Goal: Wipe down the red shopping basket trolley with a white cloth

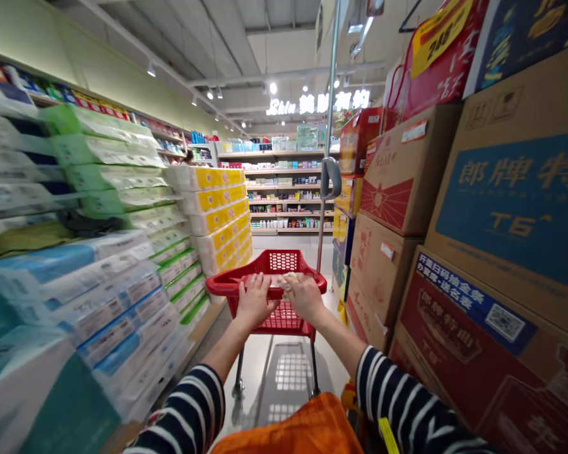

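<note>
A red plastic shopping cart [265, 323] stands in front of me, its basket walls pierced like a grid. My left hand [254, 302] lies on the cart's handle with its fingers stretched over the bar and slightly apart. On the right part of the handle, my right hand [305, 297] is closed around a crumpled white tissue [288, 282], pressing it against the bar. Part of the handle is hidden beneath both hands.
Stacked tissue packs [218, 202] line the left side, some blurred. Cardboard cartons [397, 176] are piled high on the right. A metal pole [330, 113] with a grey handle rises beside the cart. Shelves of small goods [288, 183] close the aisle ahead.
</note>
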`<state>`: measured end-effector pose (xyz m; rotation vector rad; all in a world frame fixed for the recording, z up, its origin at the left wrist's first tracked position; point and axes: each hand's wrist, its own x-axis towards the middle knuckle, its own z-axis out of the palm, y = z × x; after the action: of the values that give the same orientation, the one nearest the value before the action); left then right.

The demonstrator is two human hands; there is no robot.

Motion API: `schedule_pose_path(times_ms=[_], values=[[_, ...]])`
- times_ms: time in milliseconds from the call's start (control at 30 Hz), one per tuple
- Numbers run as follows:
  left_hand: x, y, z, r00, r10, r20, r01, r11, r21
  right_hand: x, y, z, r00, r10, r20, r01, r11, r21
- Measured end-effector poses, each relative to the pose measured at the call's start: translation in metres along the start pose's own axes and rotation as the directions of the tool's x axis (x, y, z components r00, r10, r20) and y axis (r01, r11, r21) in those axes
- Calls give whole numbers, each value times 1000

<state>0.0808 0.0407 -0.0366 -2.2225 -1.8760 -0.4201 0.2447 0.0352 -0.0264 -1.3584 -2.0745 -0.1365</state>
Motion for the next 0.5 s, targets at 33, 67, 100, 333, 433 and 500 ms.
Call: schedule_pose_path(times_ms=[33,67,100,333,433,500], values=[[-1,-6,-1,1000,-13,1,13,1000,-1,-1,8,-3,1000,30,-3,-30,999,-13],[-3,-13,-1,999,-42,0,42,999,2,-3,19,-8,998,62,-12,-62,998,-28],[-5,-20,0,997,-77,-3,77,997,8,-4,30,-12,995,95,-28,-96,994,-44],[-10,-11,9,994,-106,10,105,994,12,1,32,4,971,150,-185,-159,986,-39],[-7,6,12,995,-88,36,87,996,24,9,7,27,975,51,-218,-44,998,37],[-5,13,14,995,-77,56,76,996,36,11,3,35,972,-16,-235,28,998,50]])
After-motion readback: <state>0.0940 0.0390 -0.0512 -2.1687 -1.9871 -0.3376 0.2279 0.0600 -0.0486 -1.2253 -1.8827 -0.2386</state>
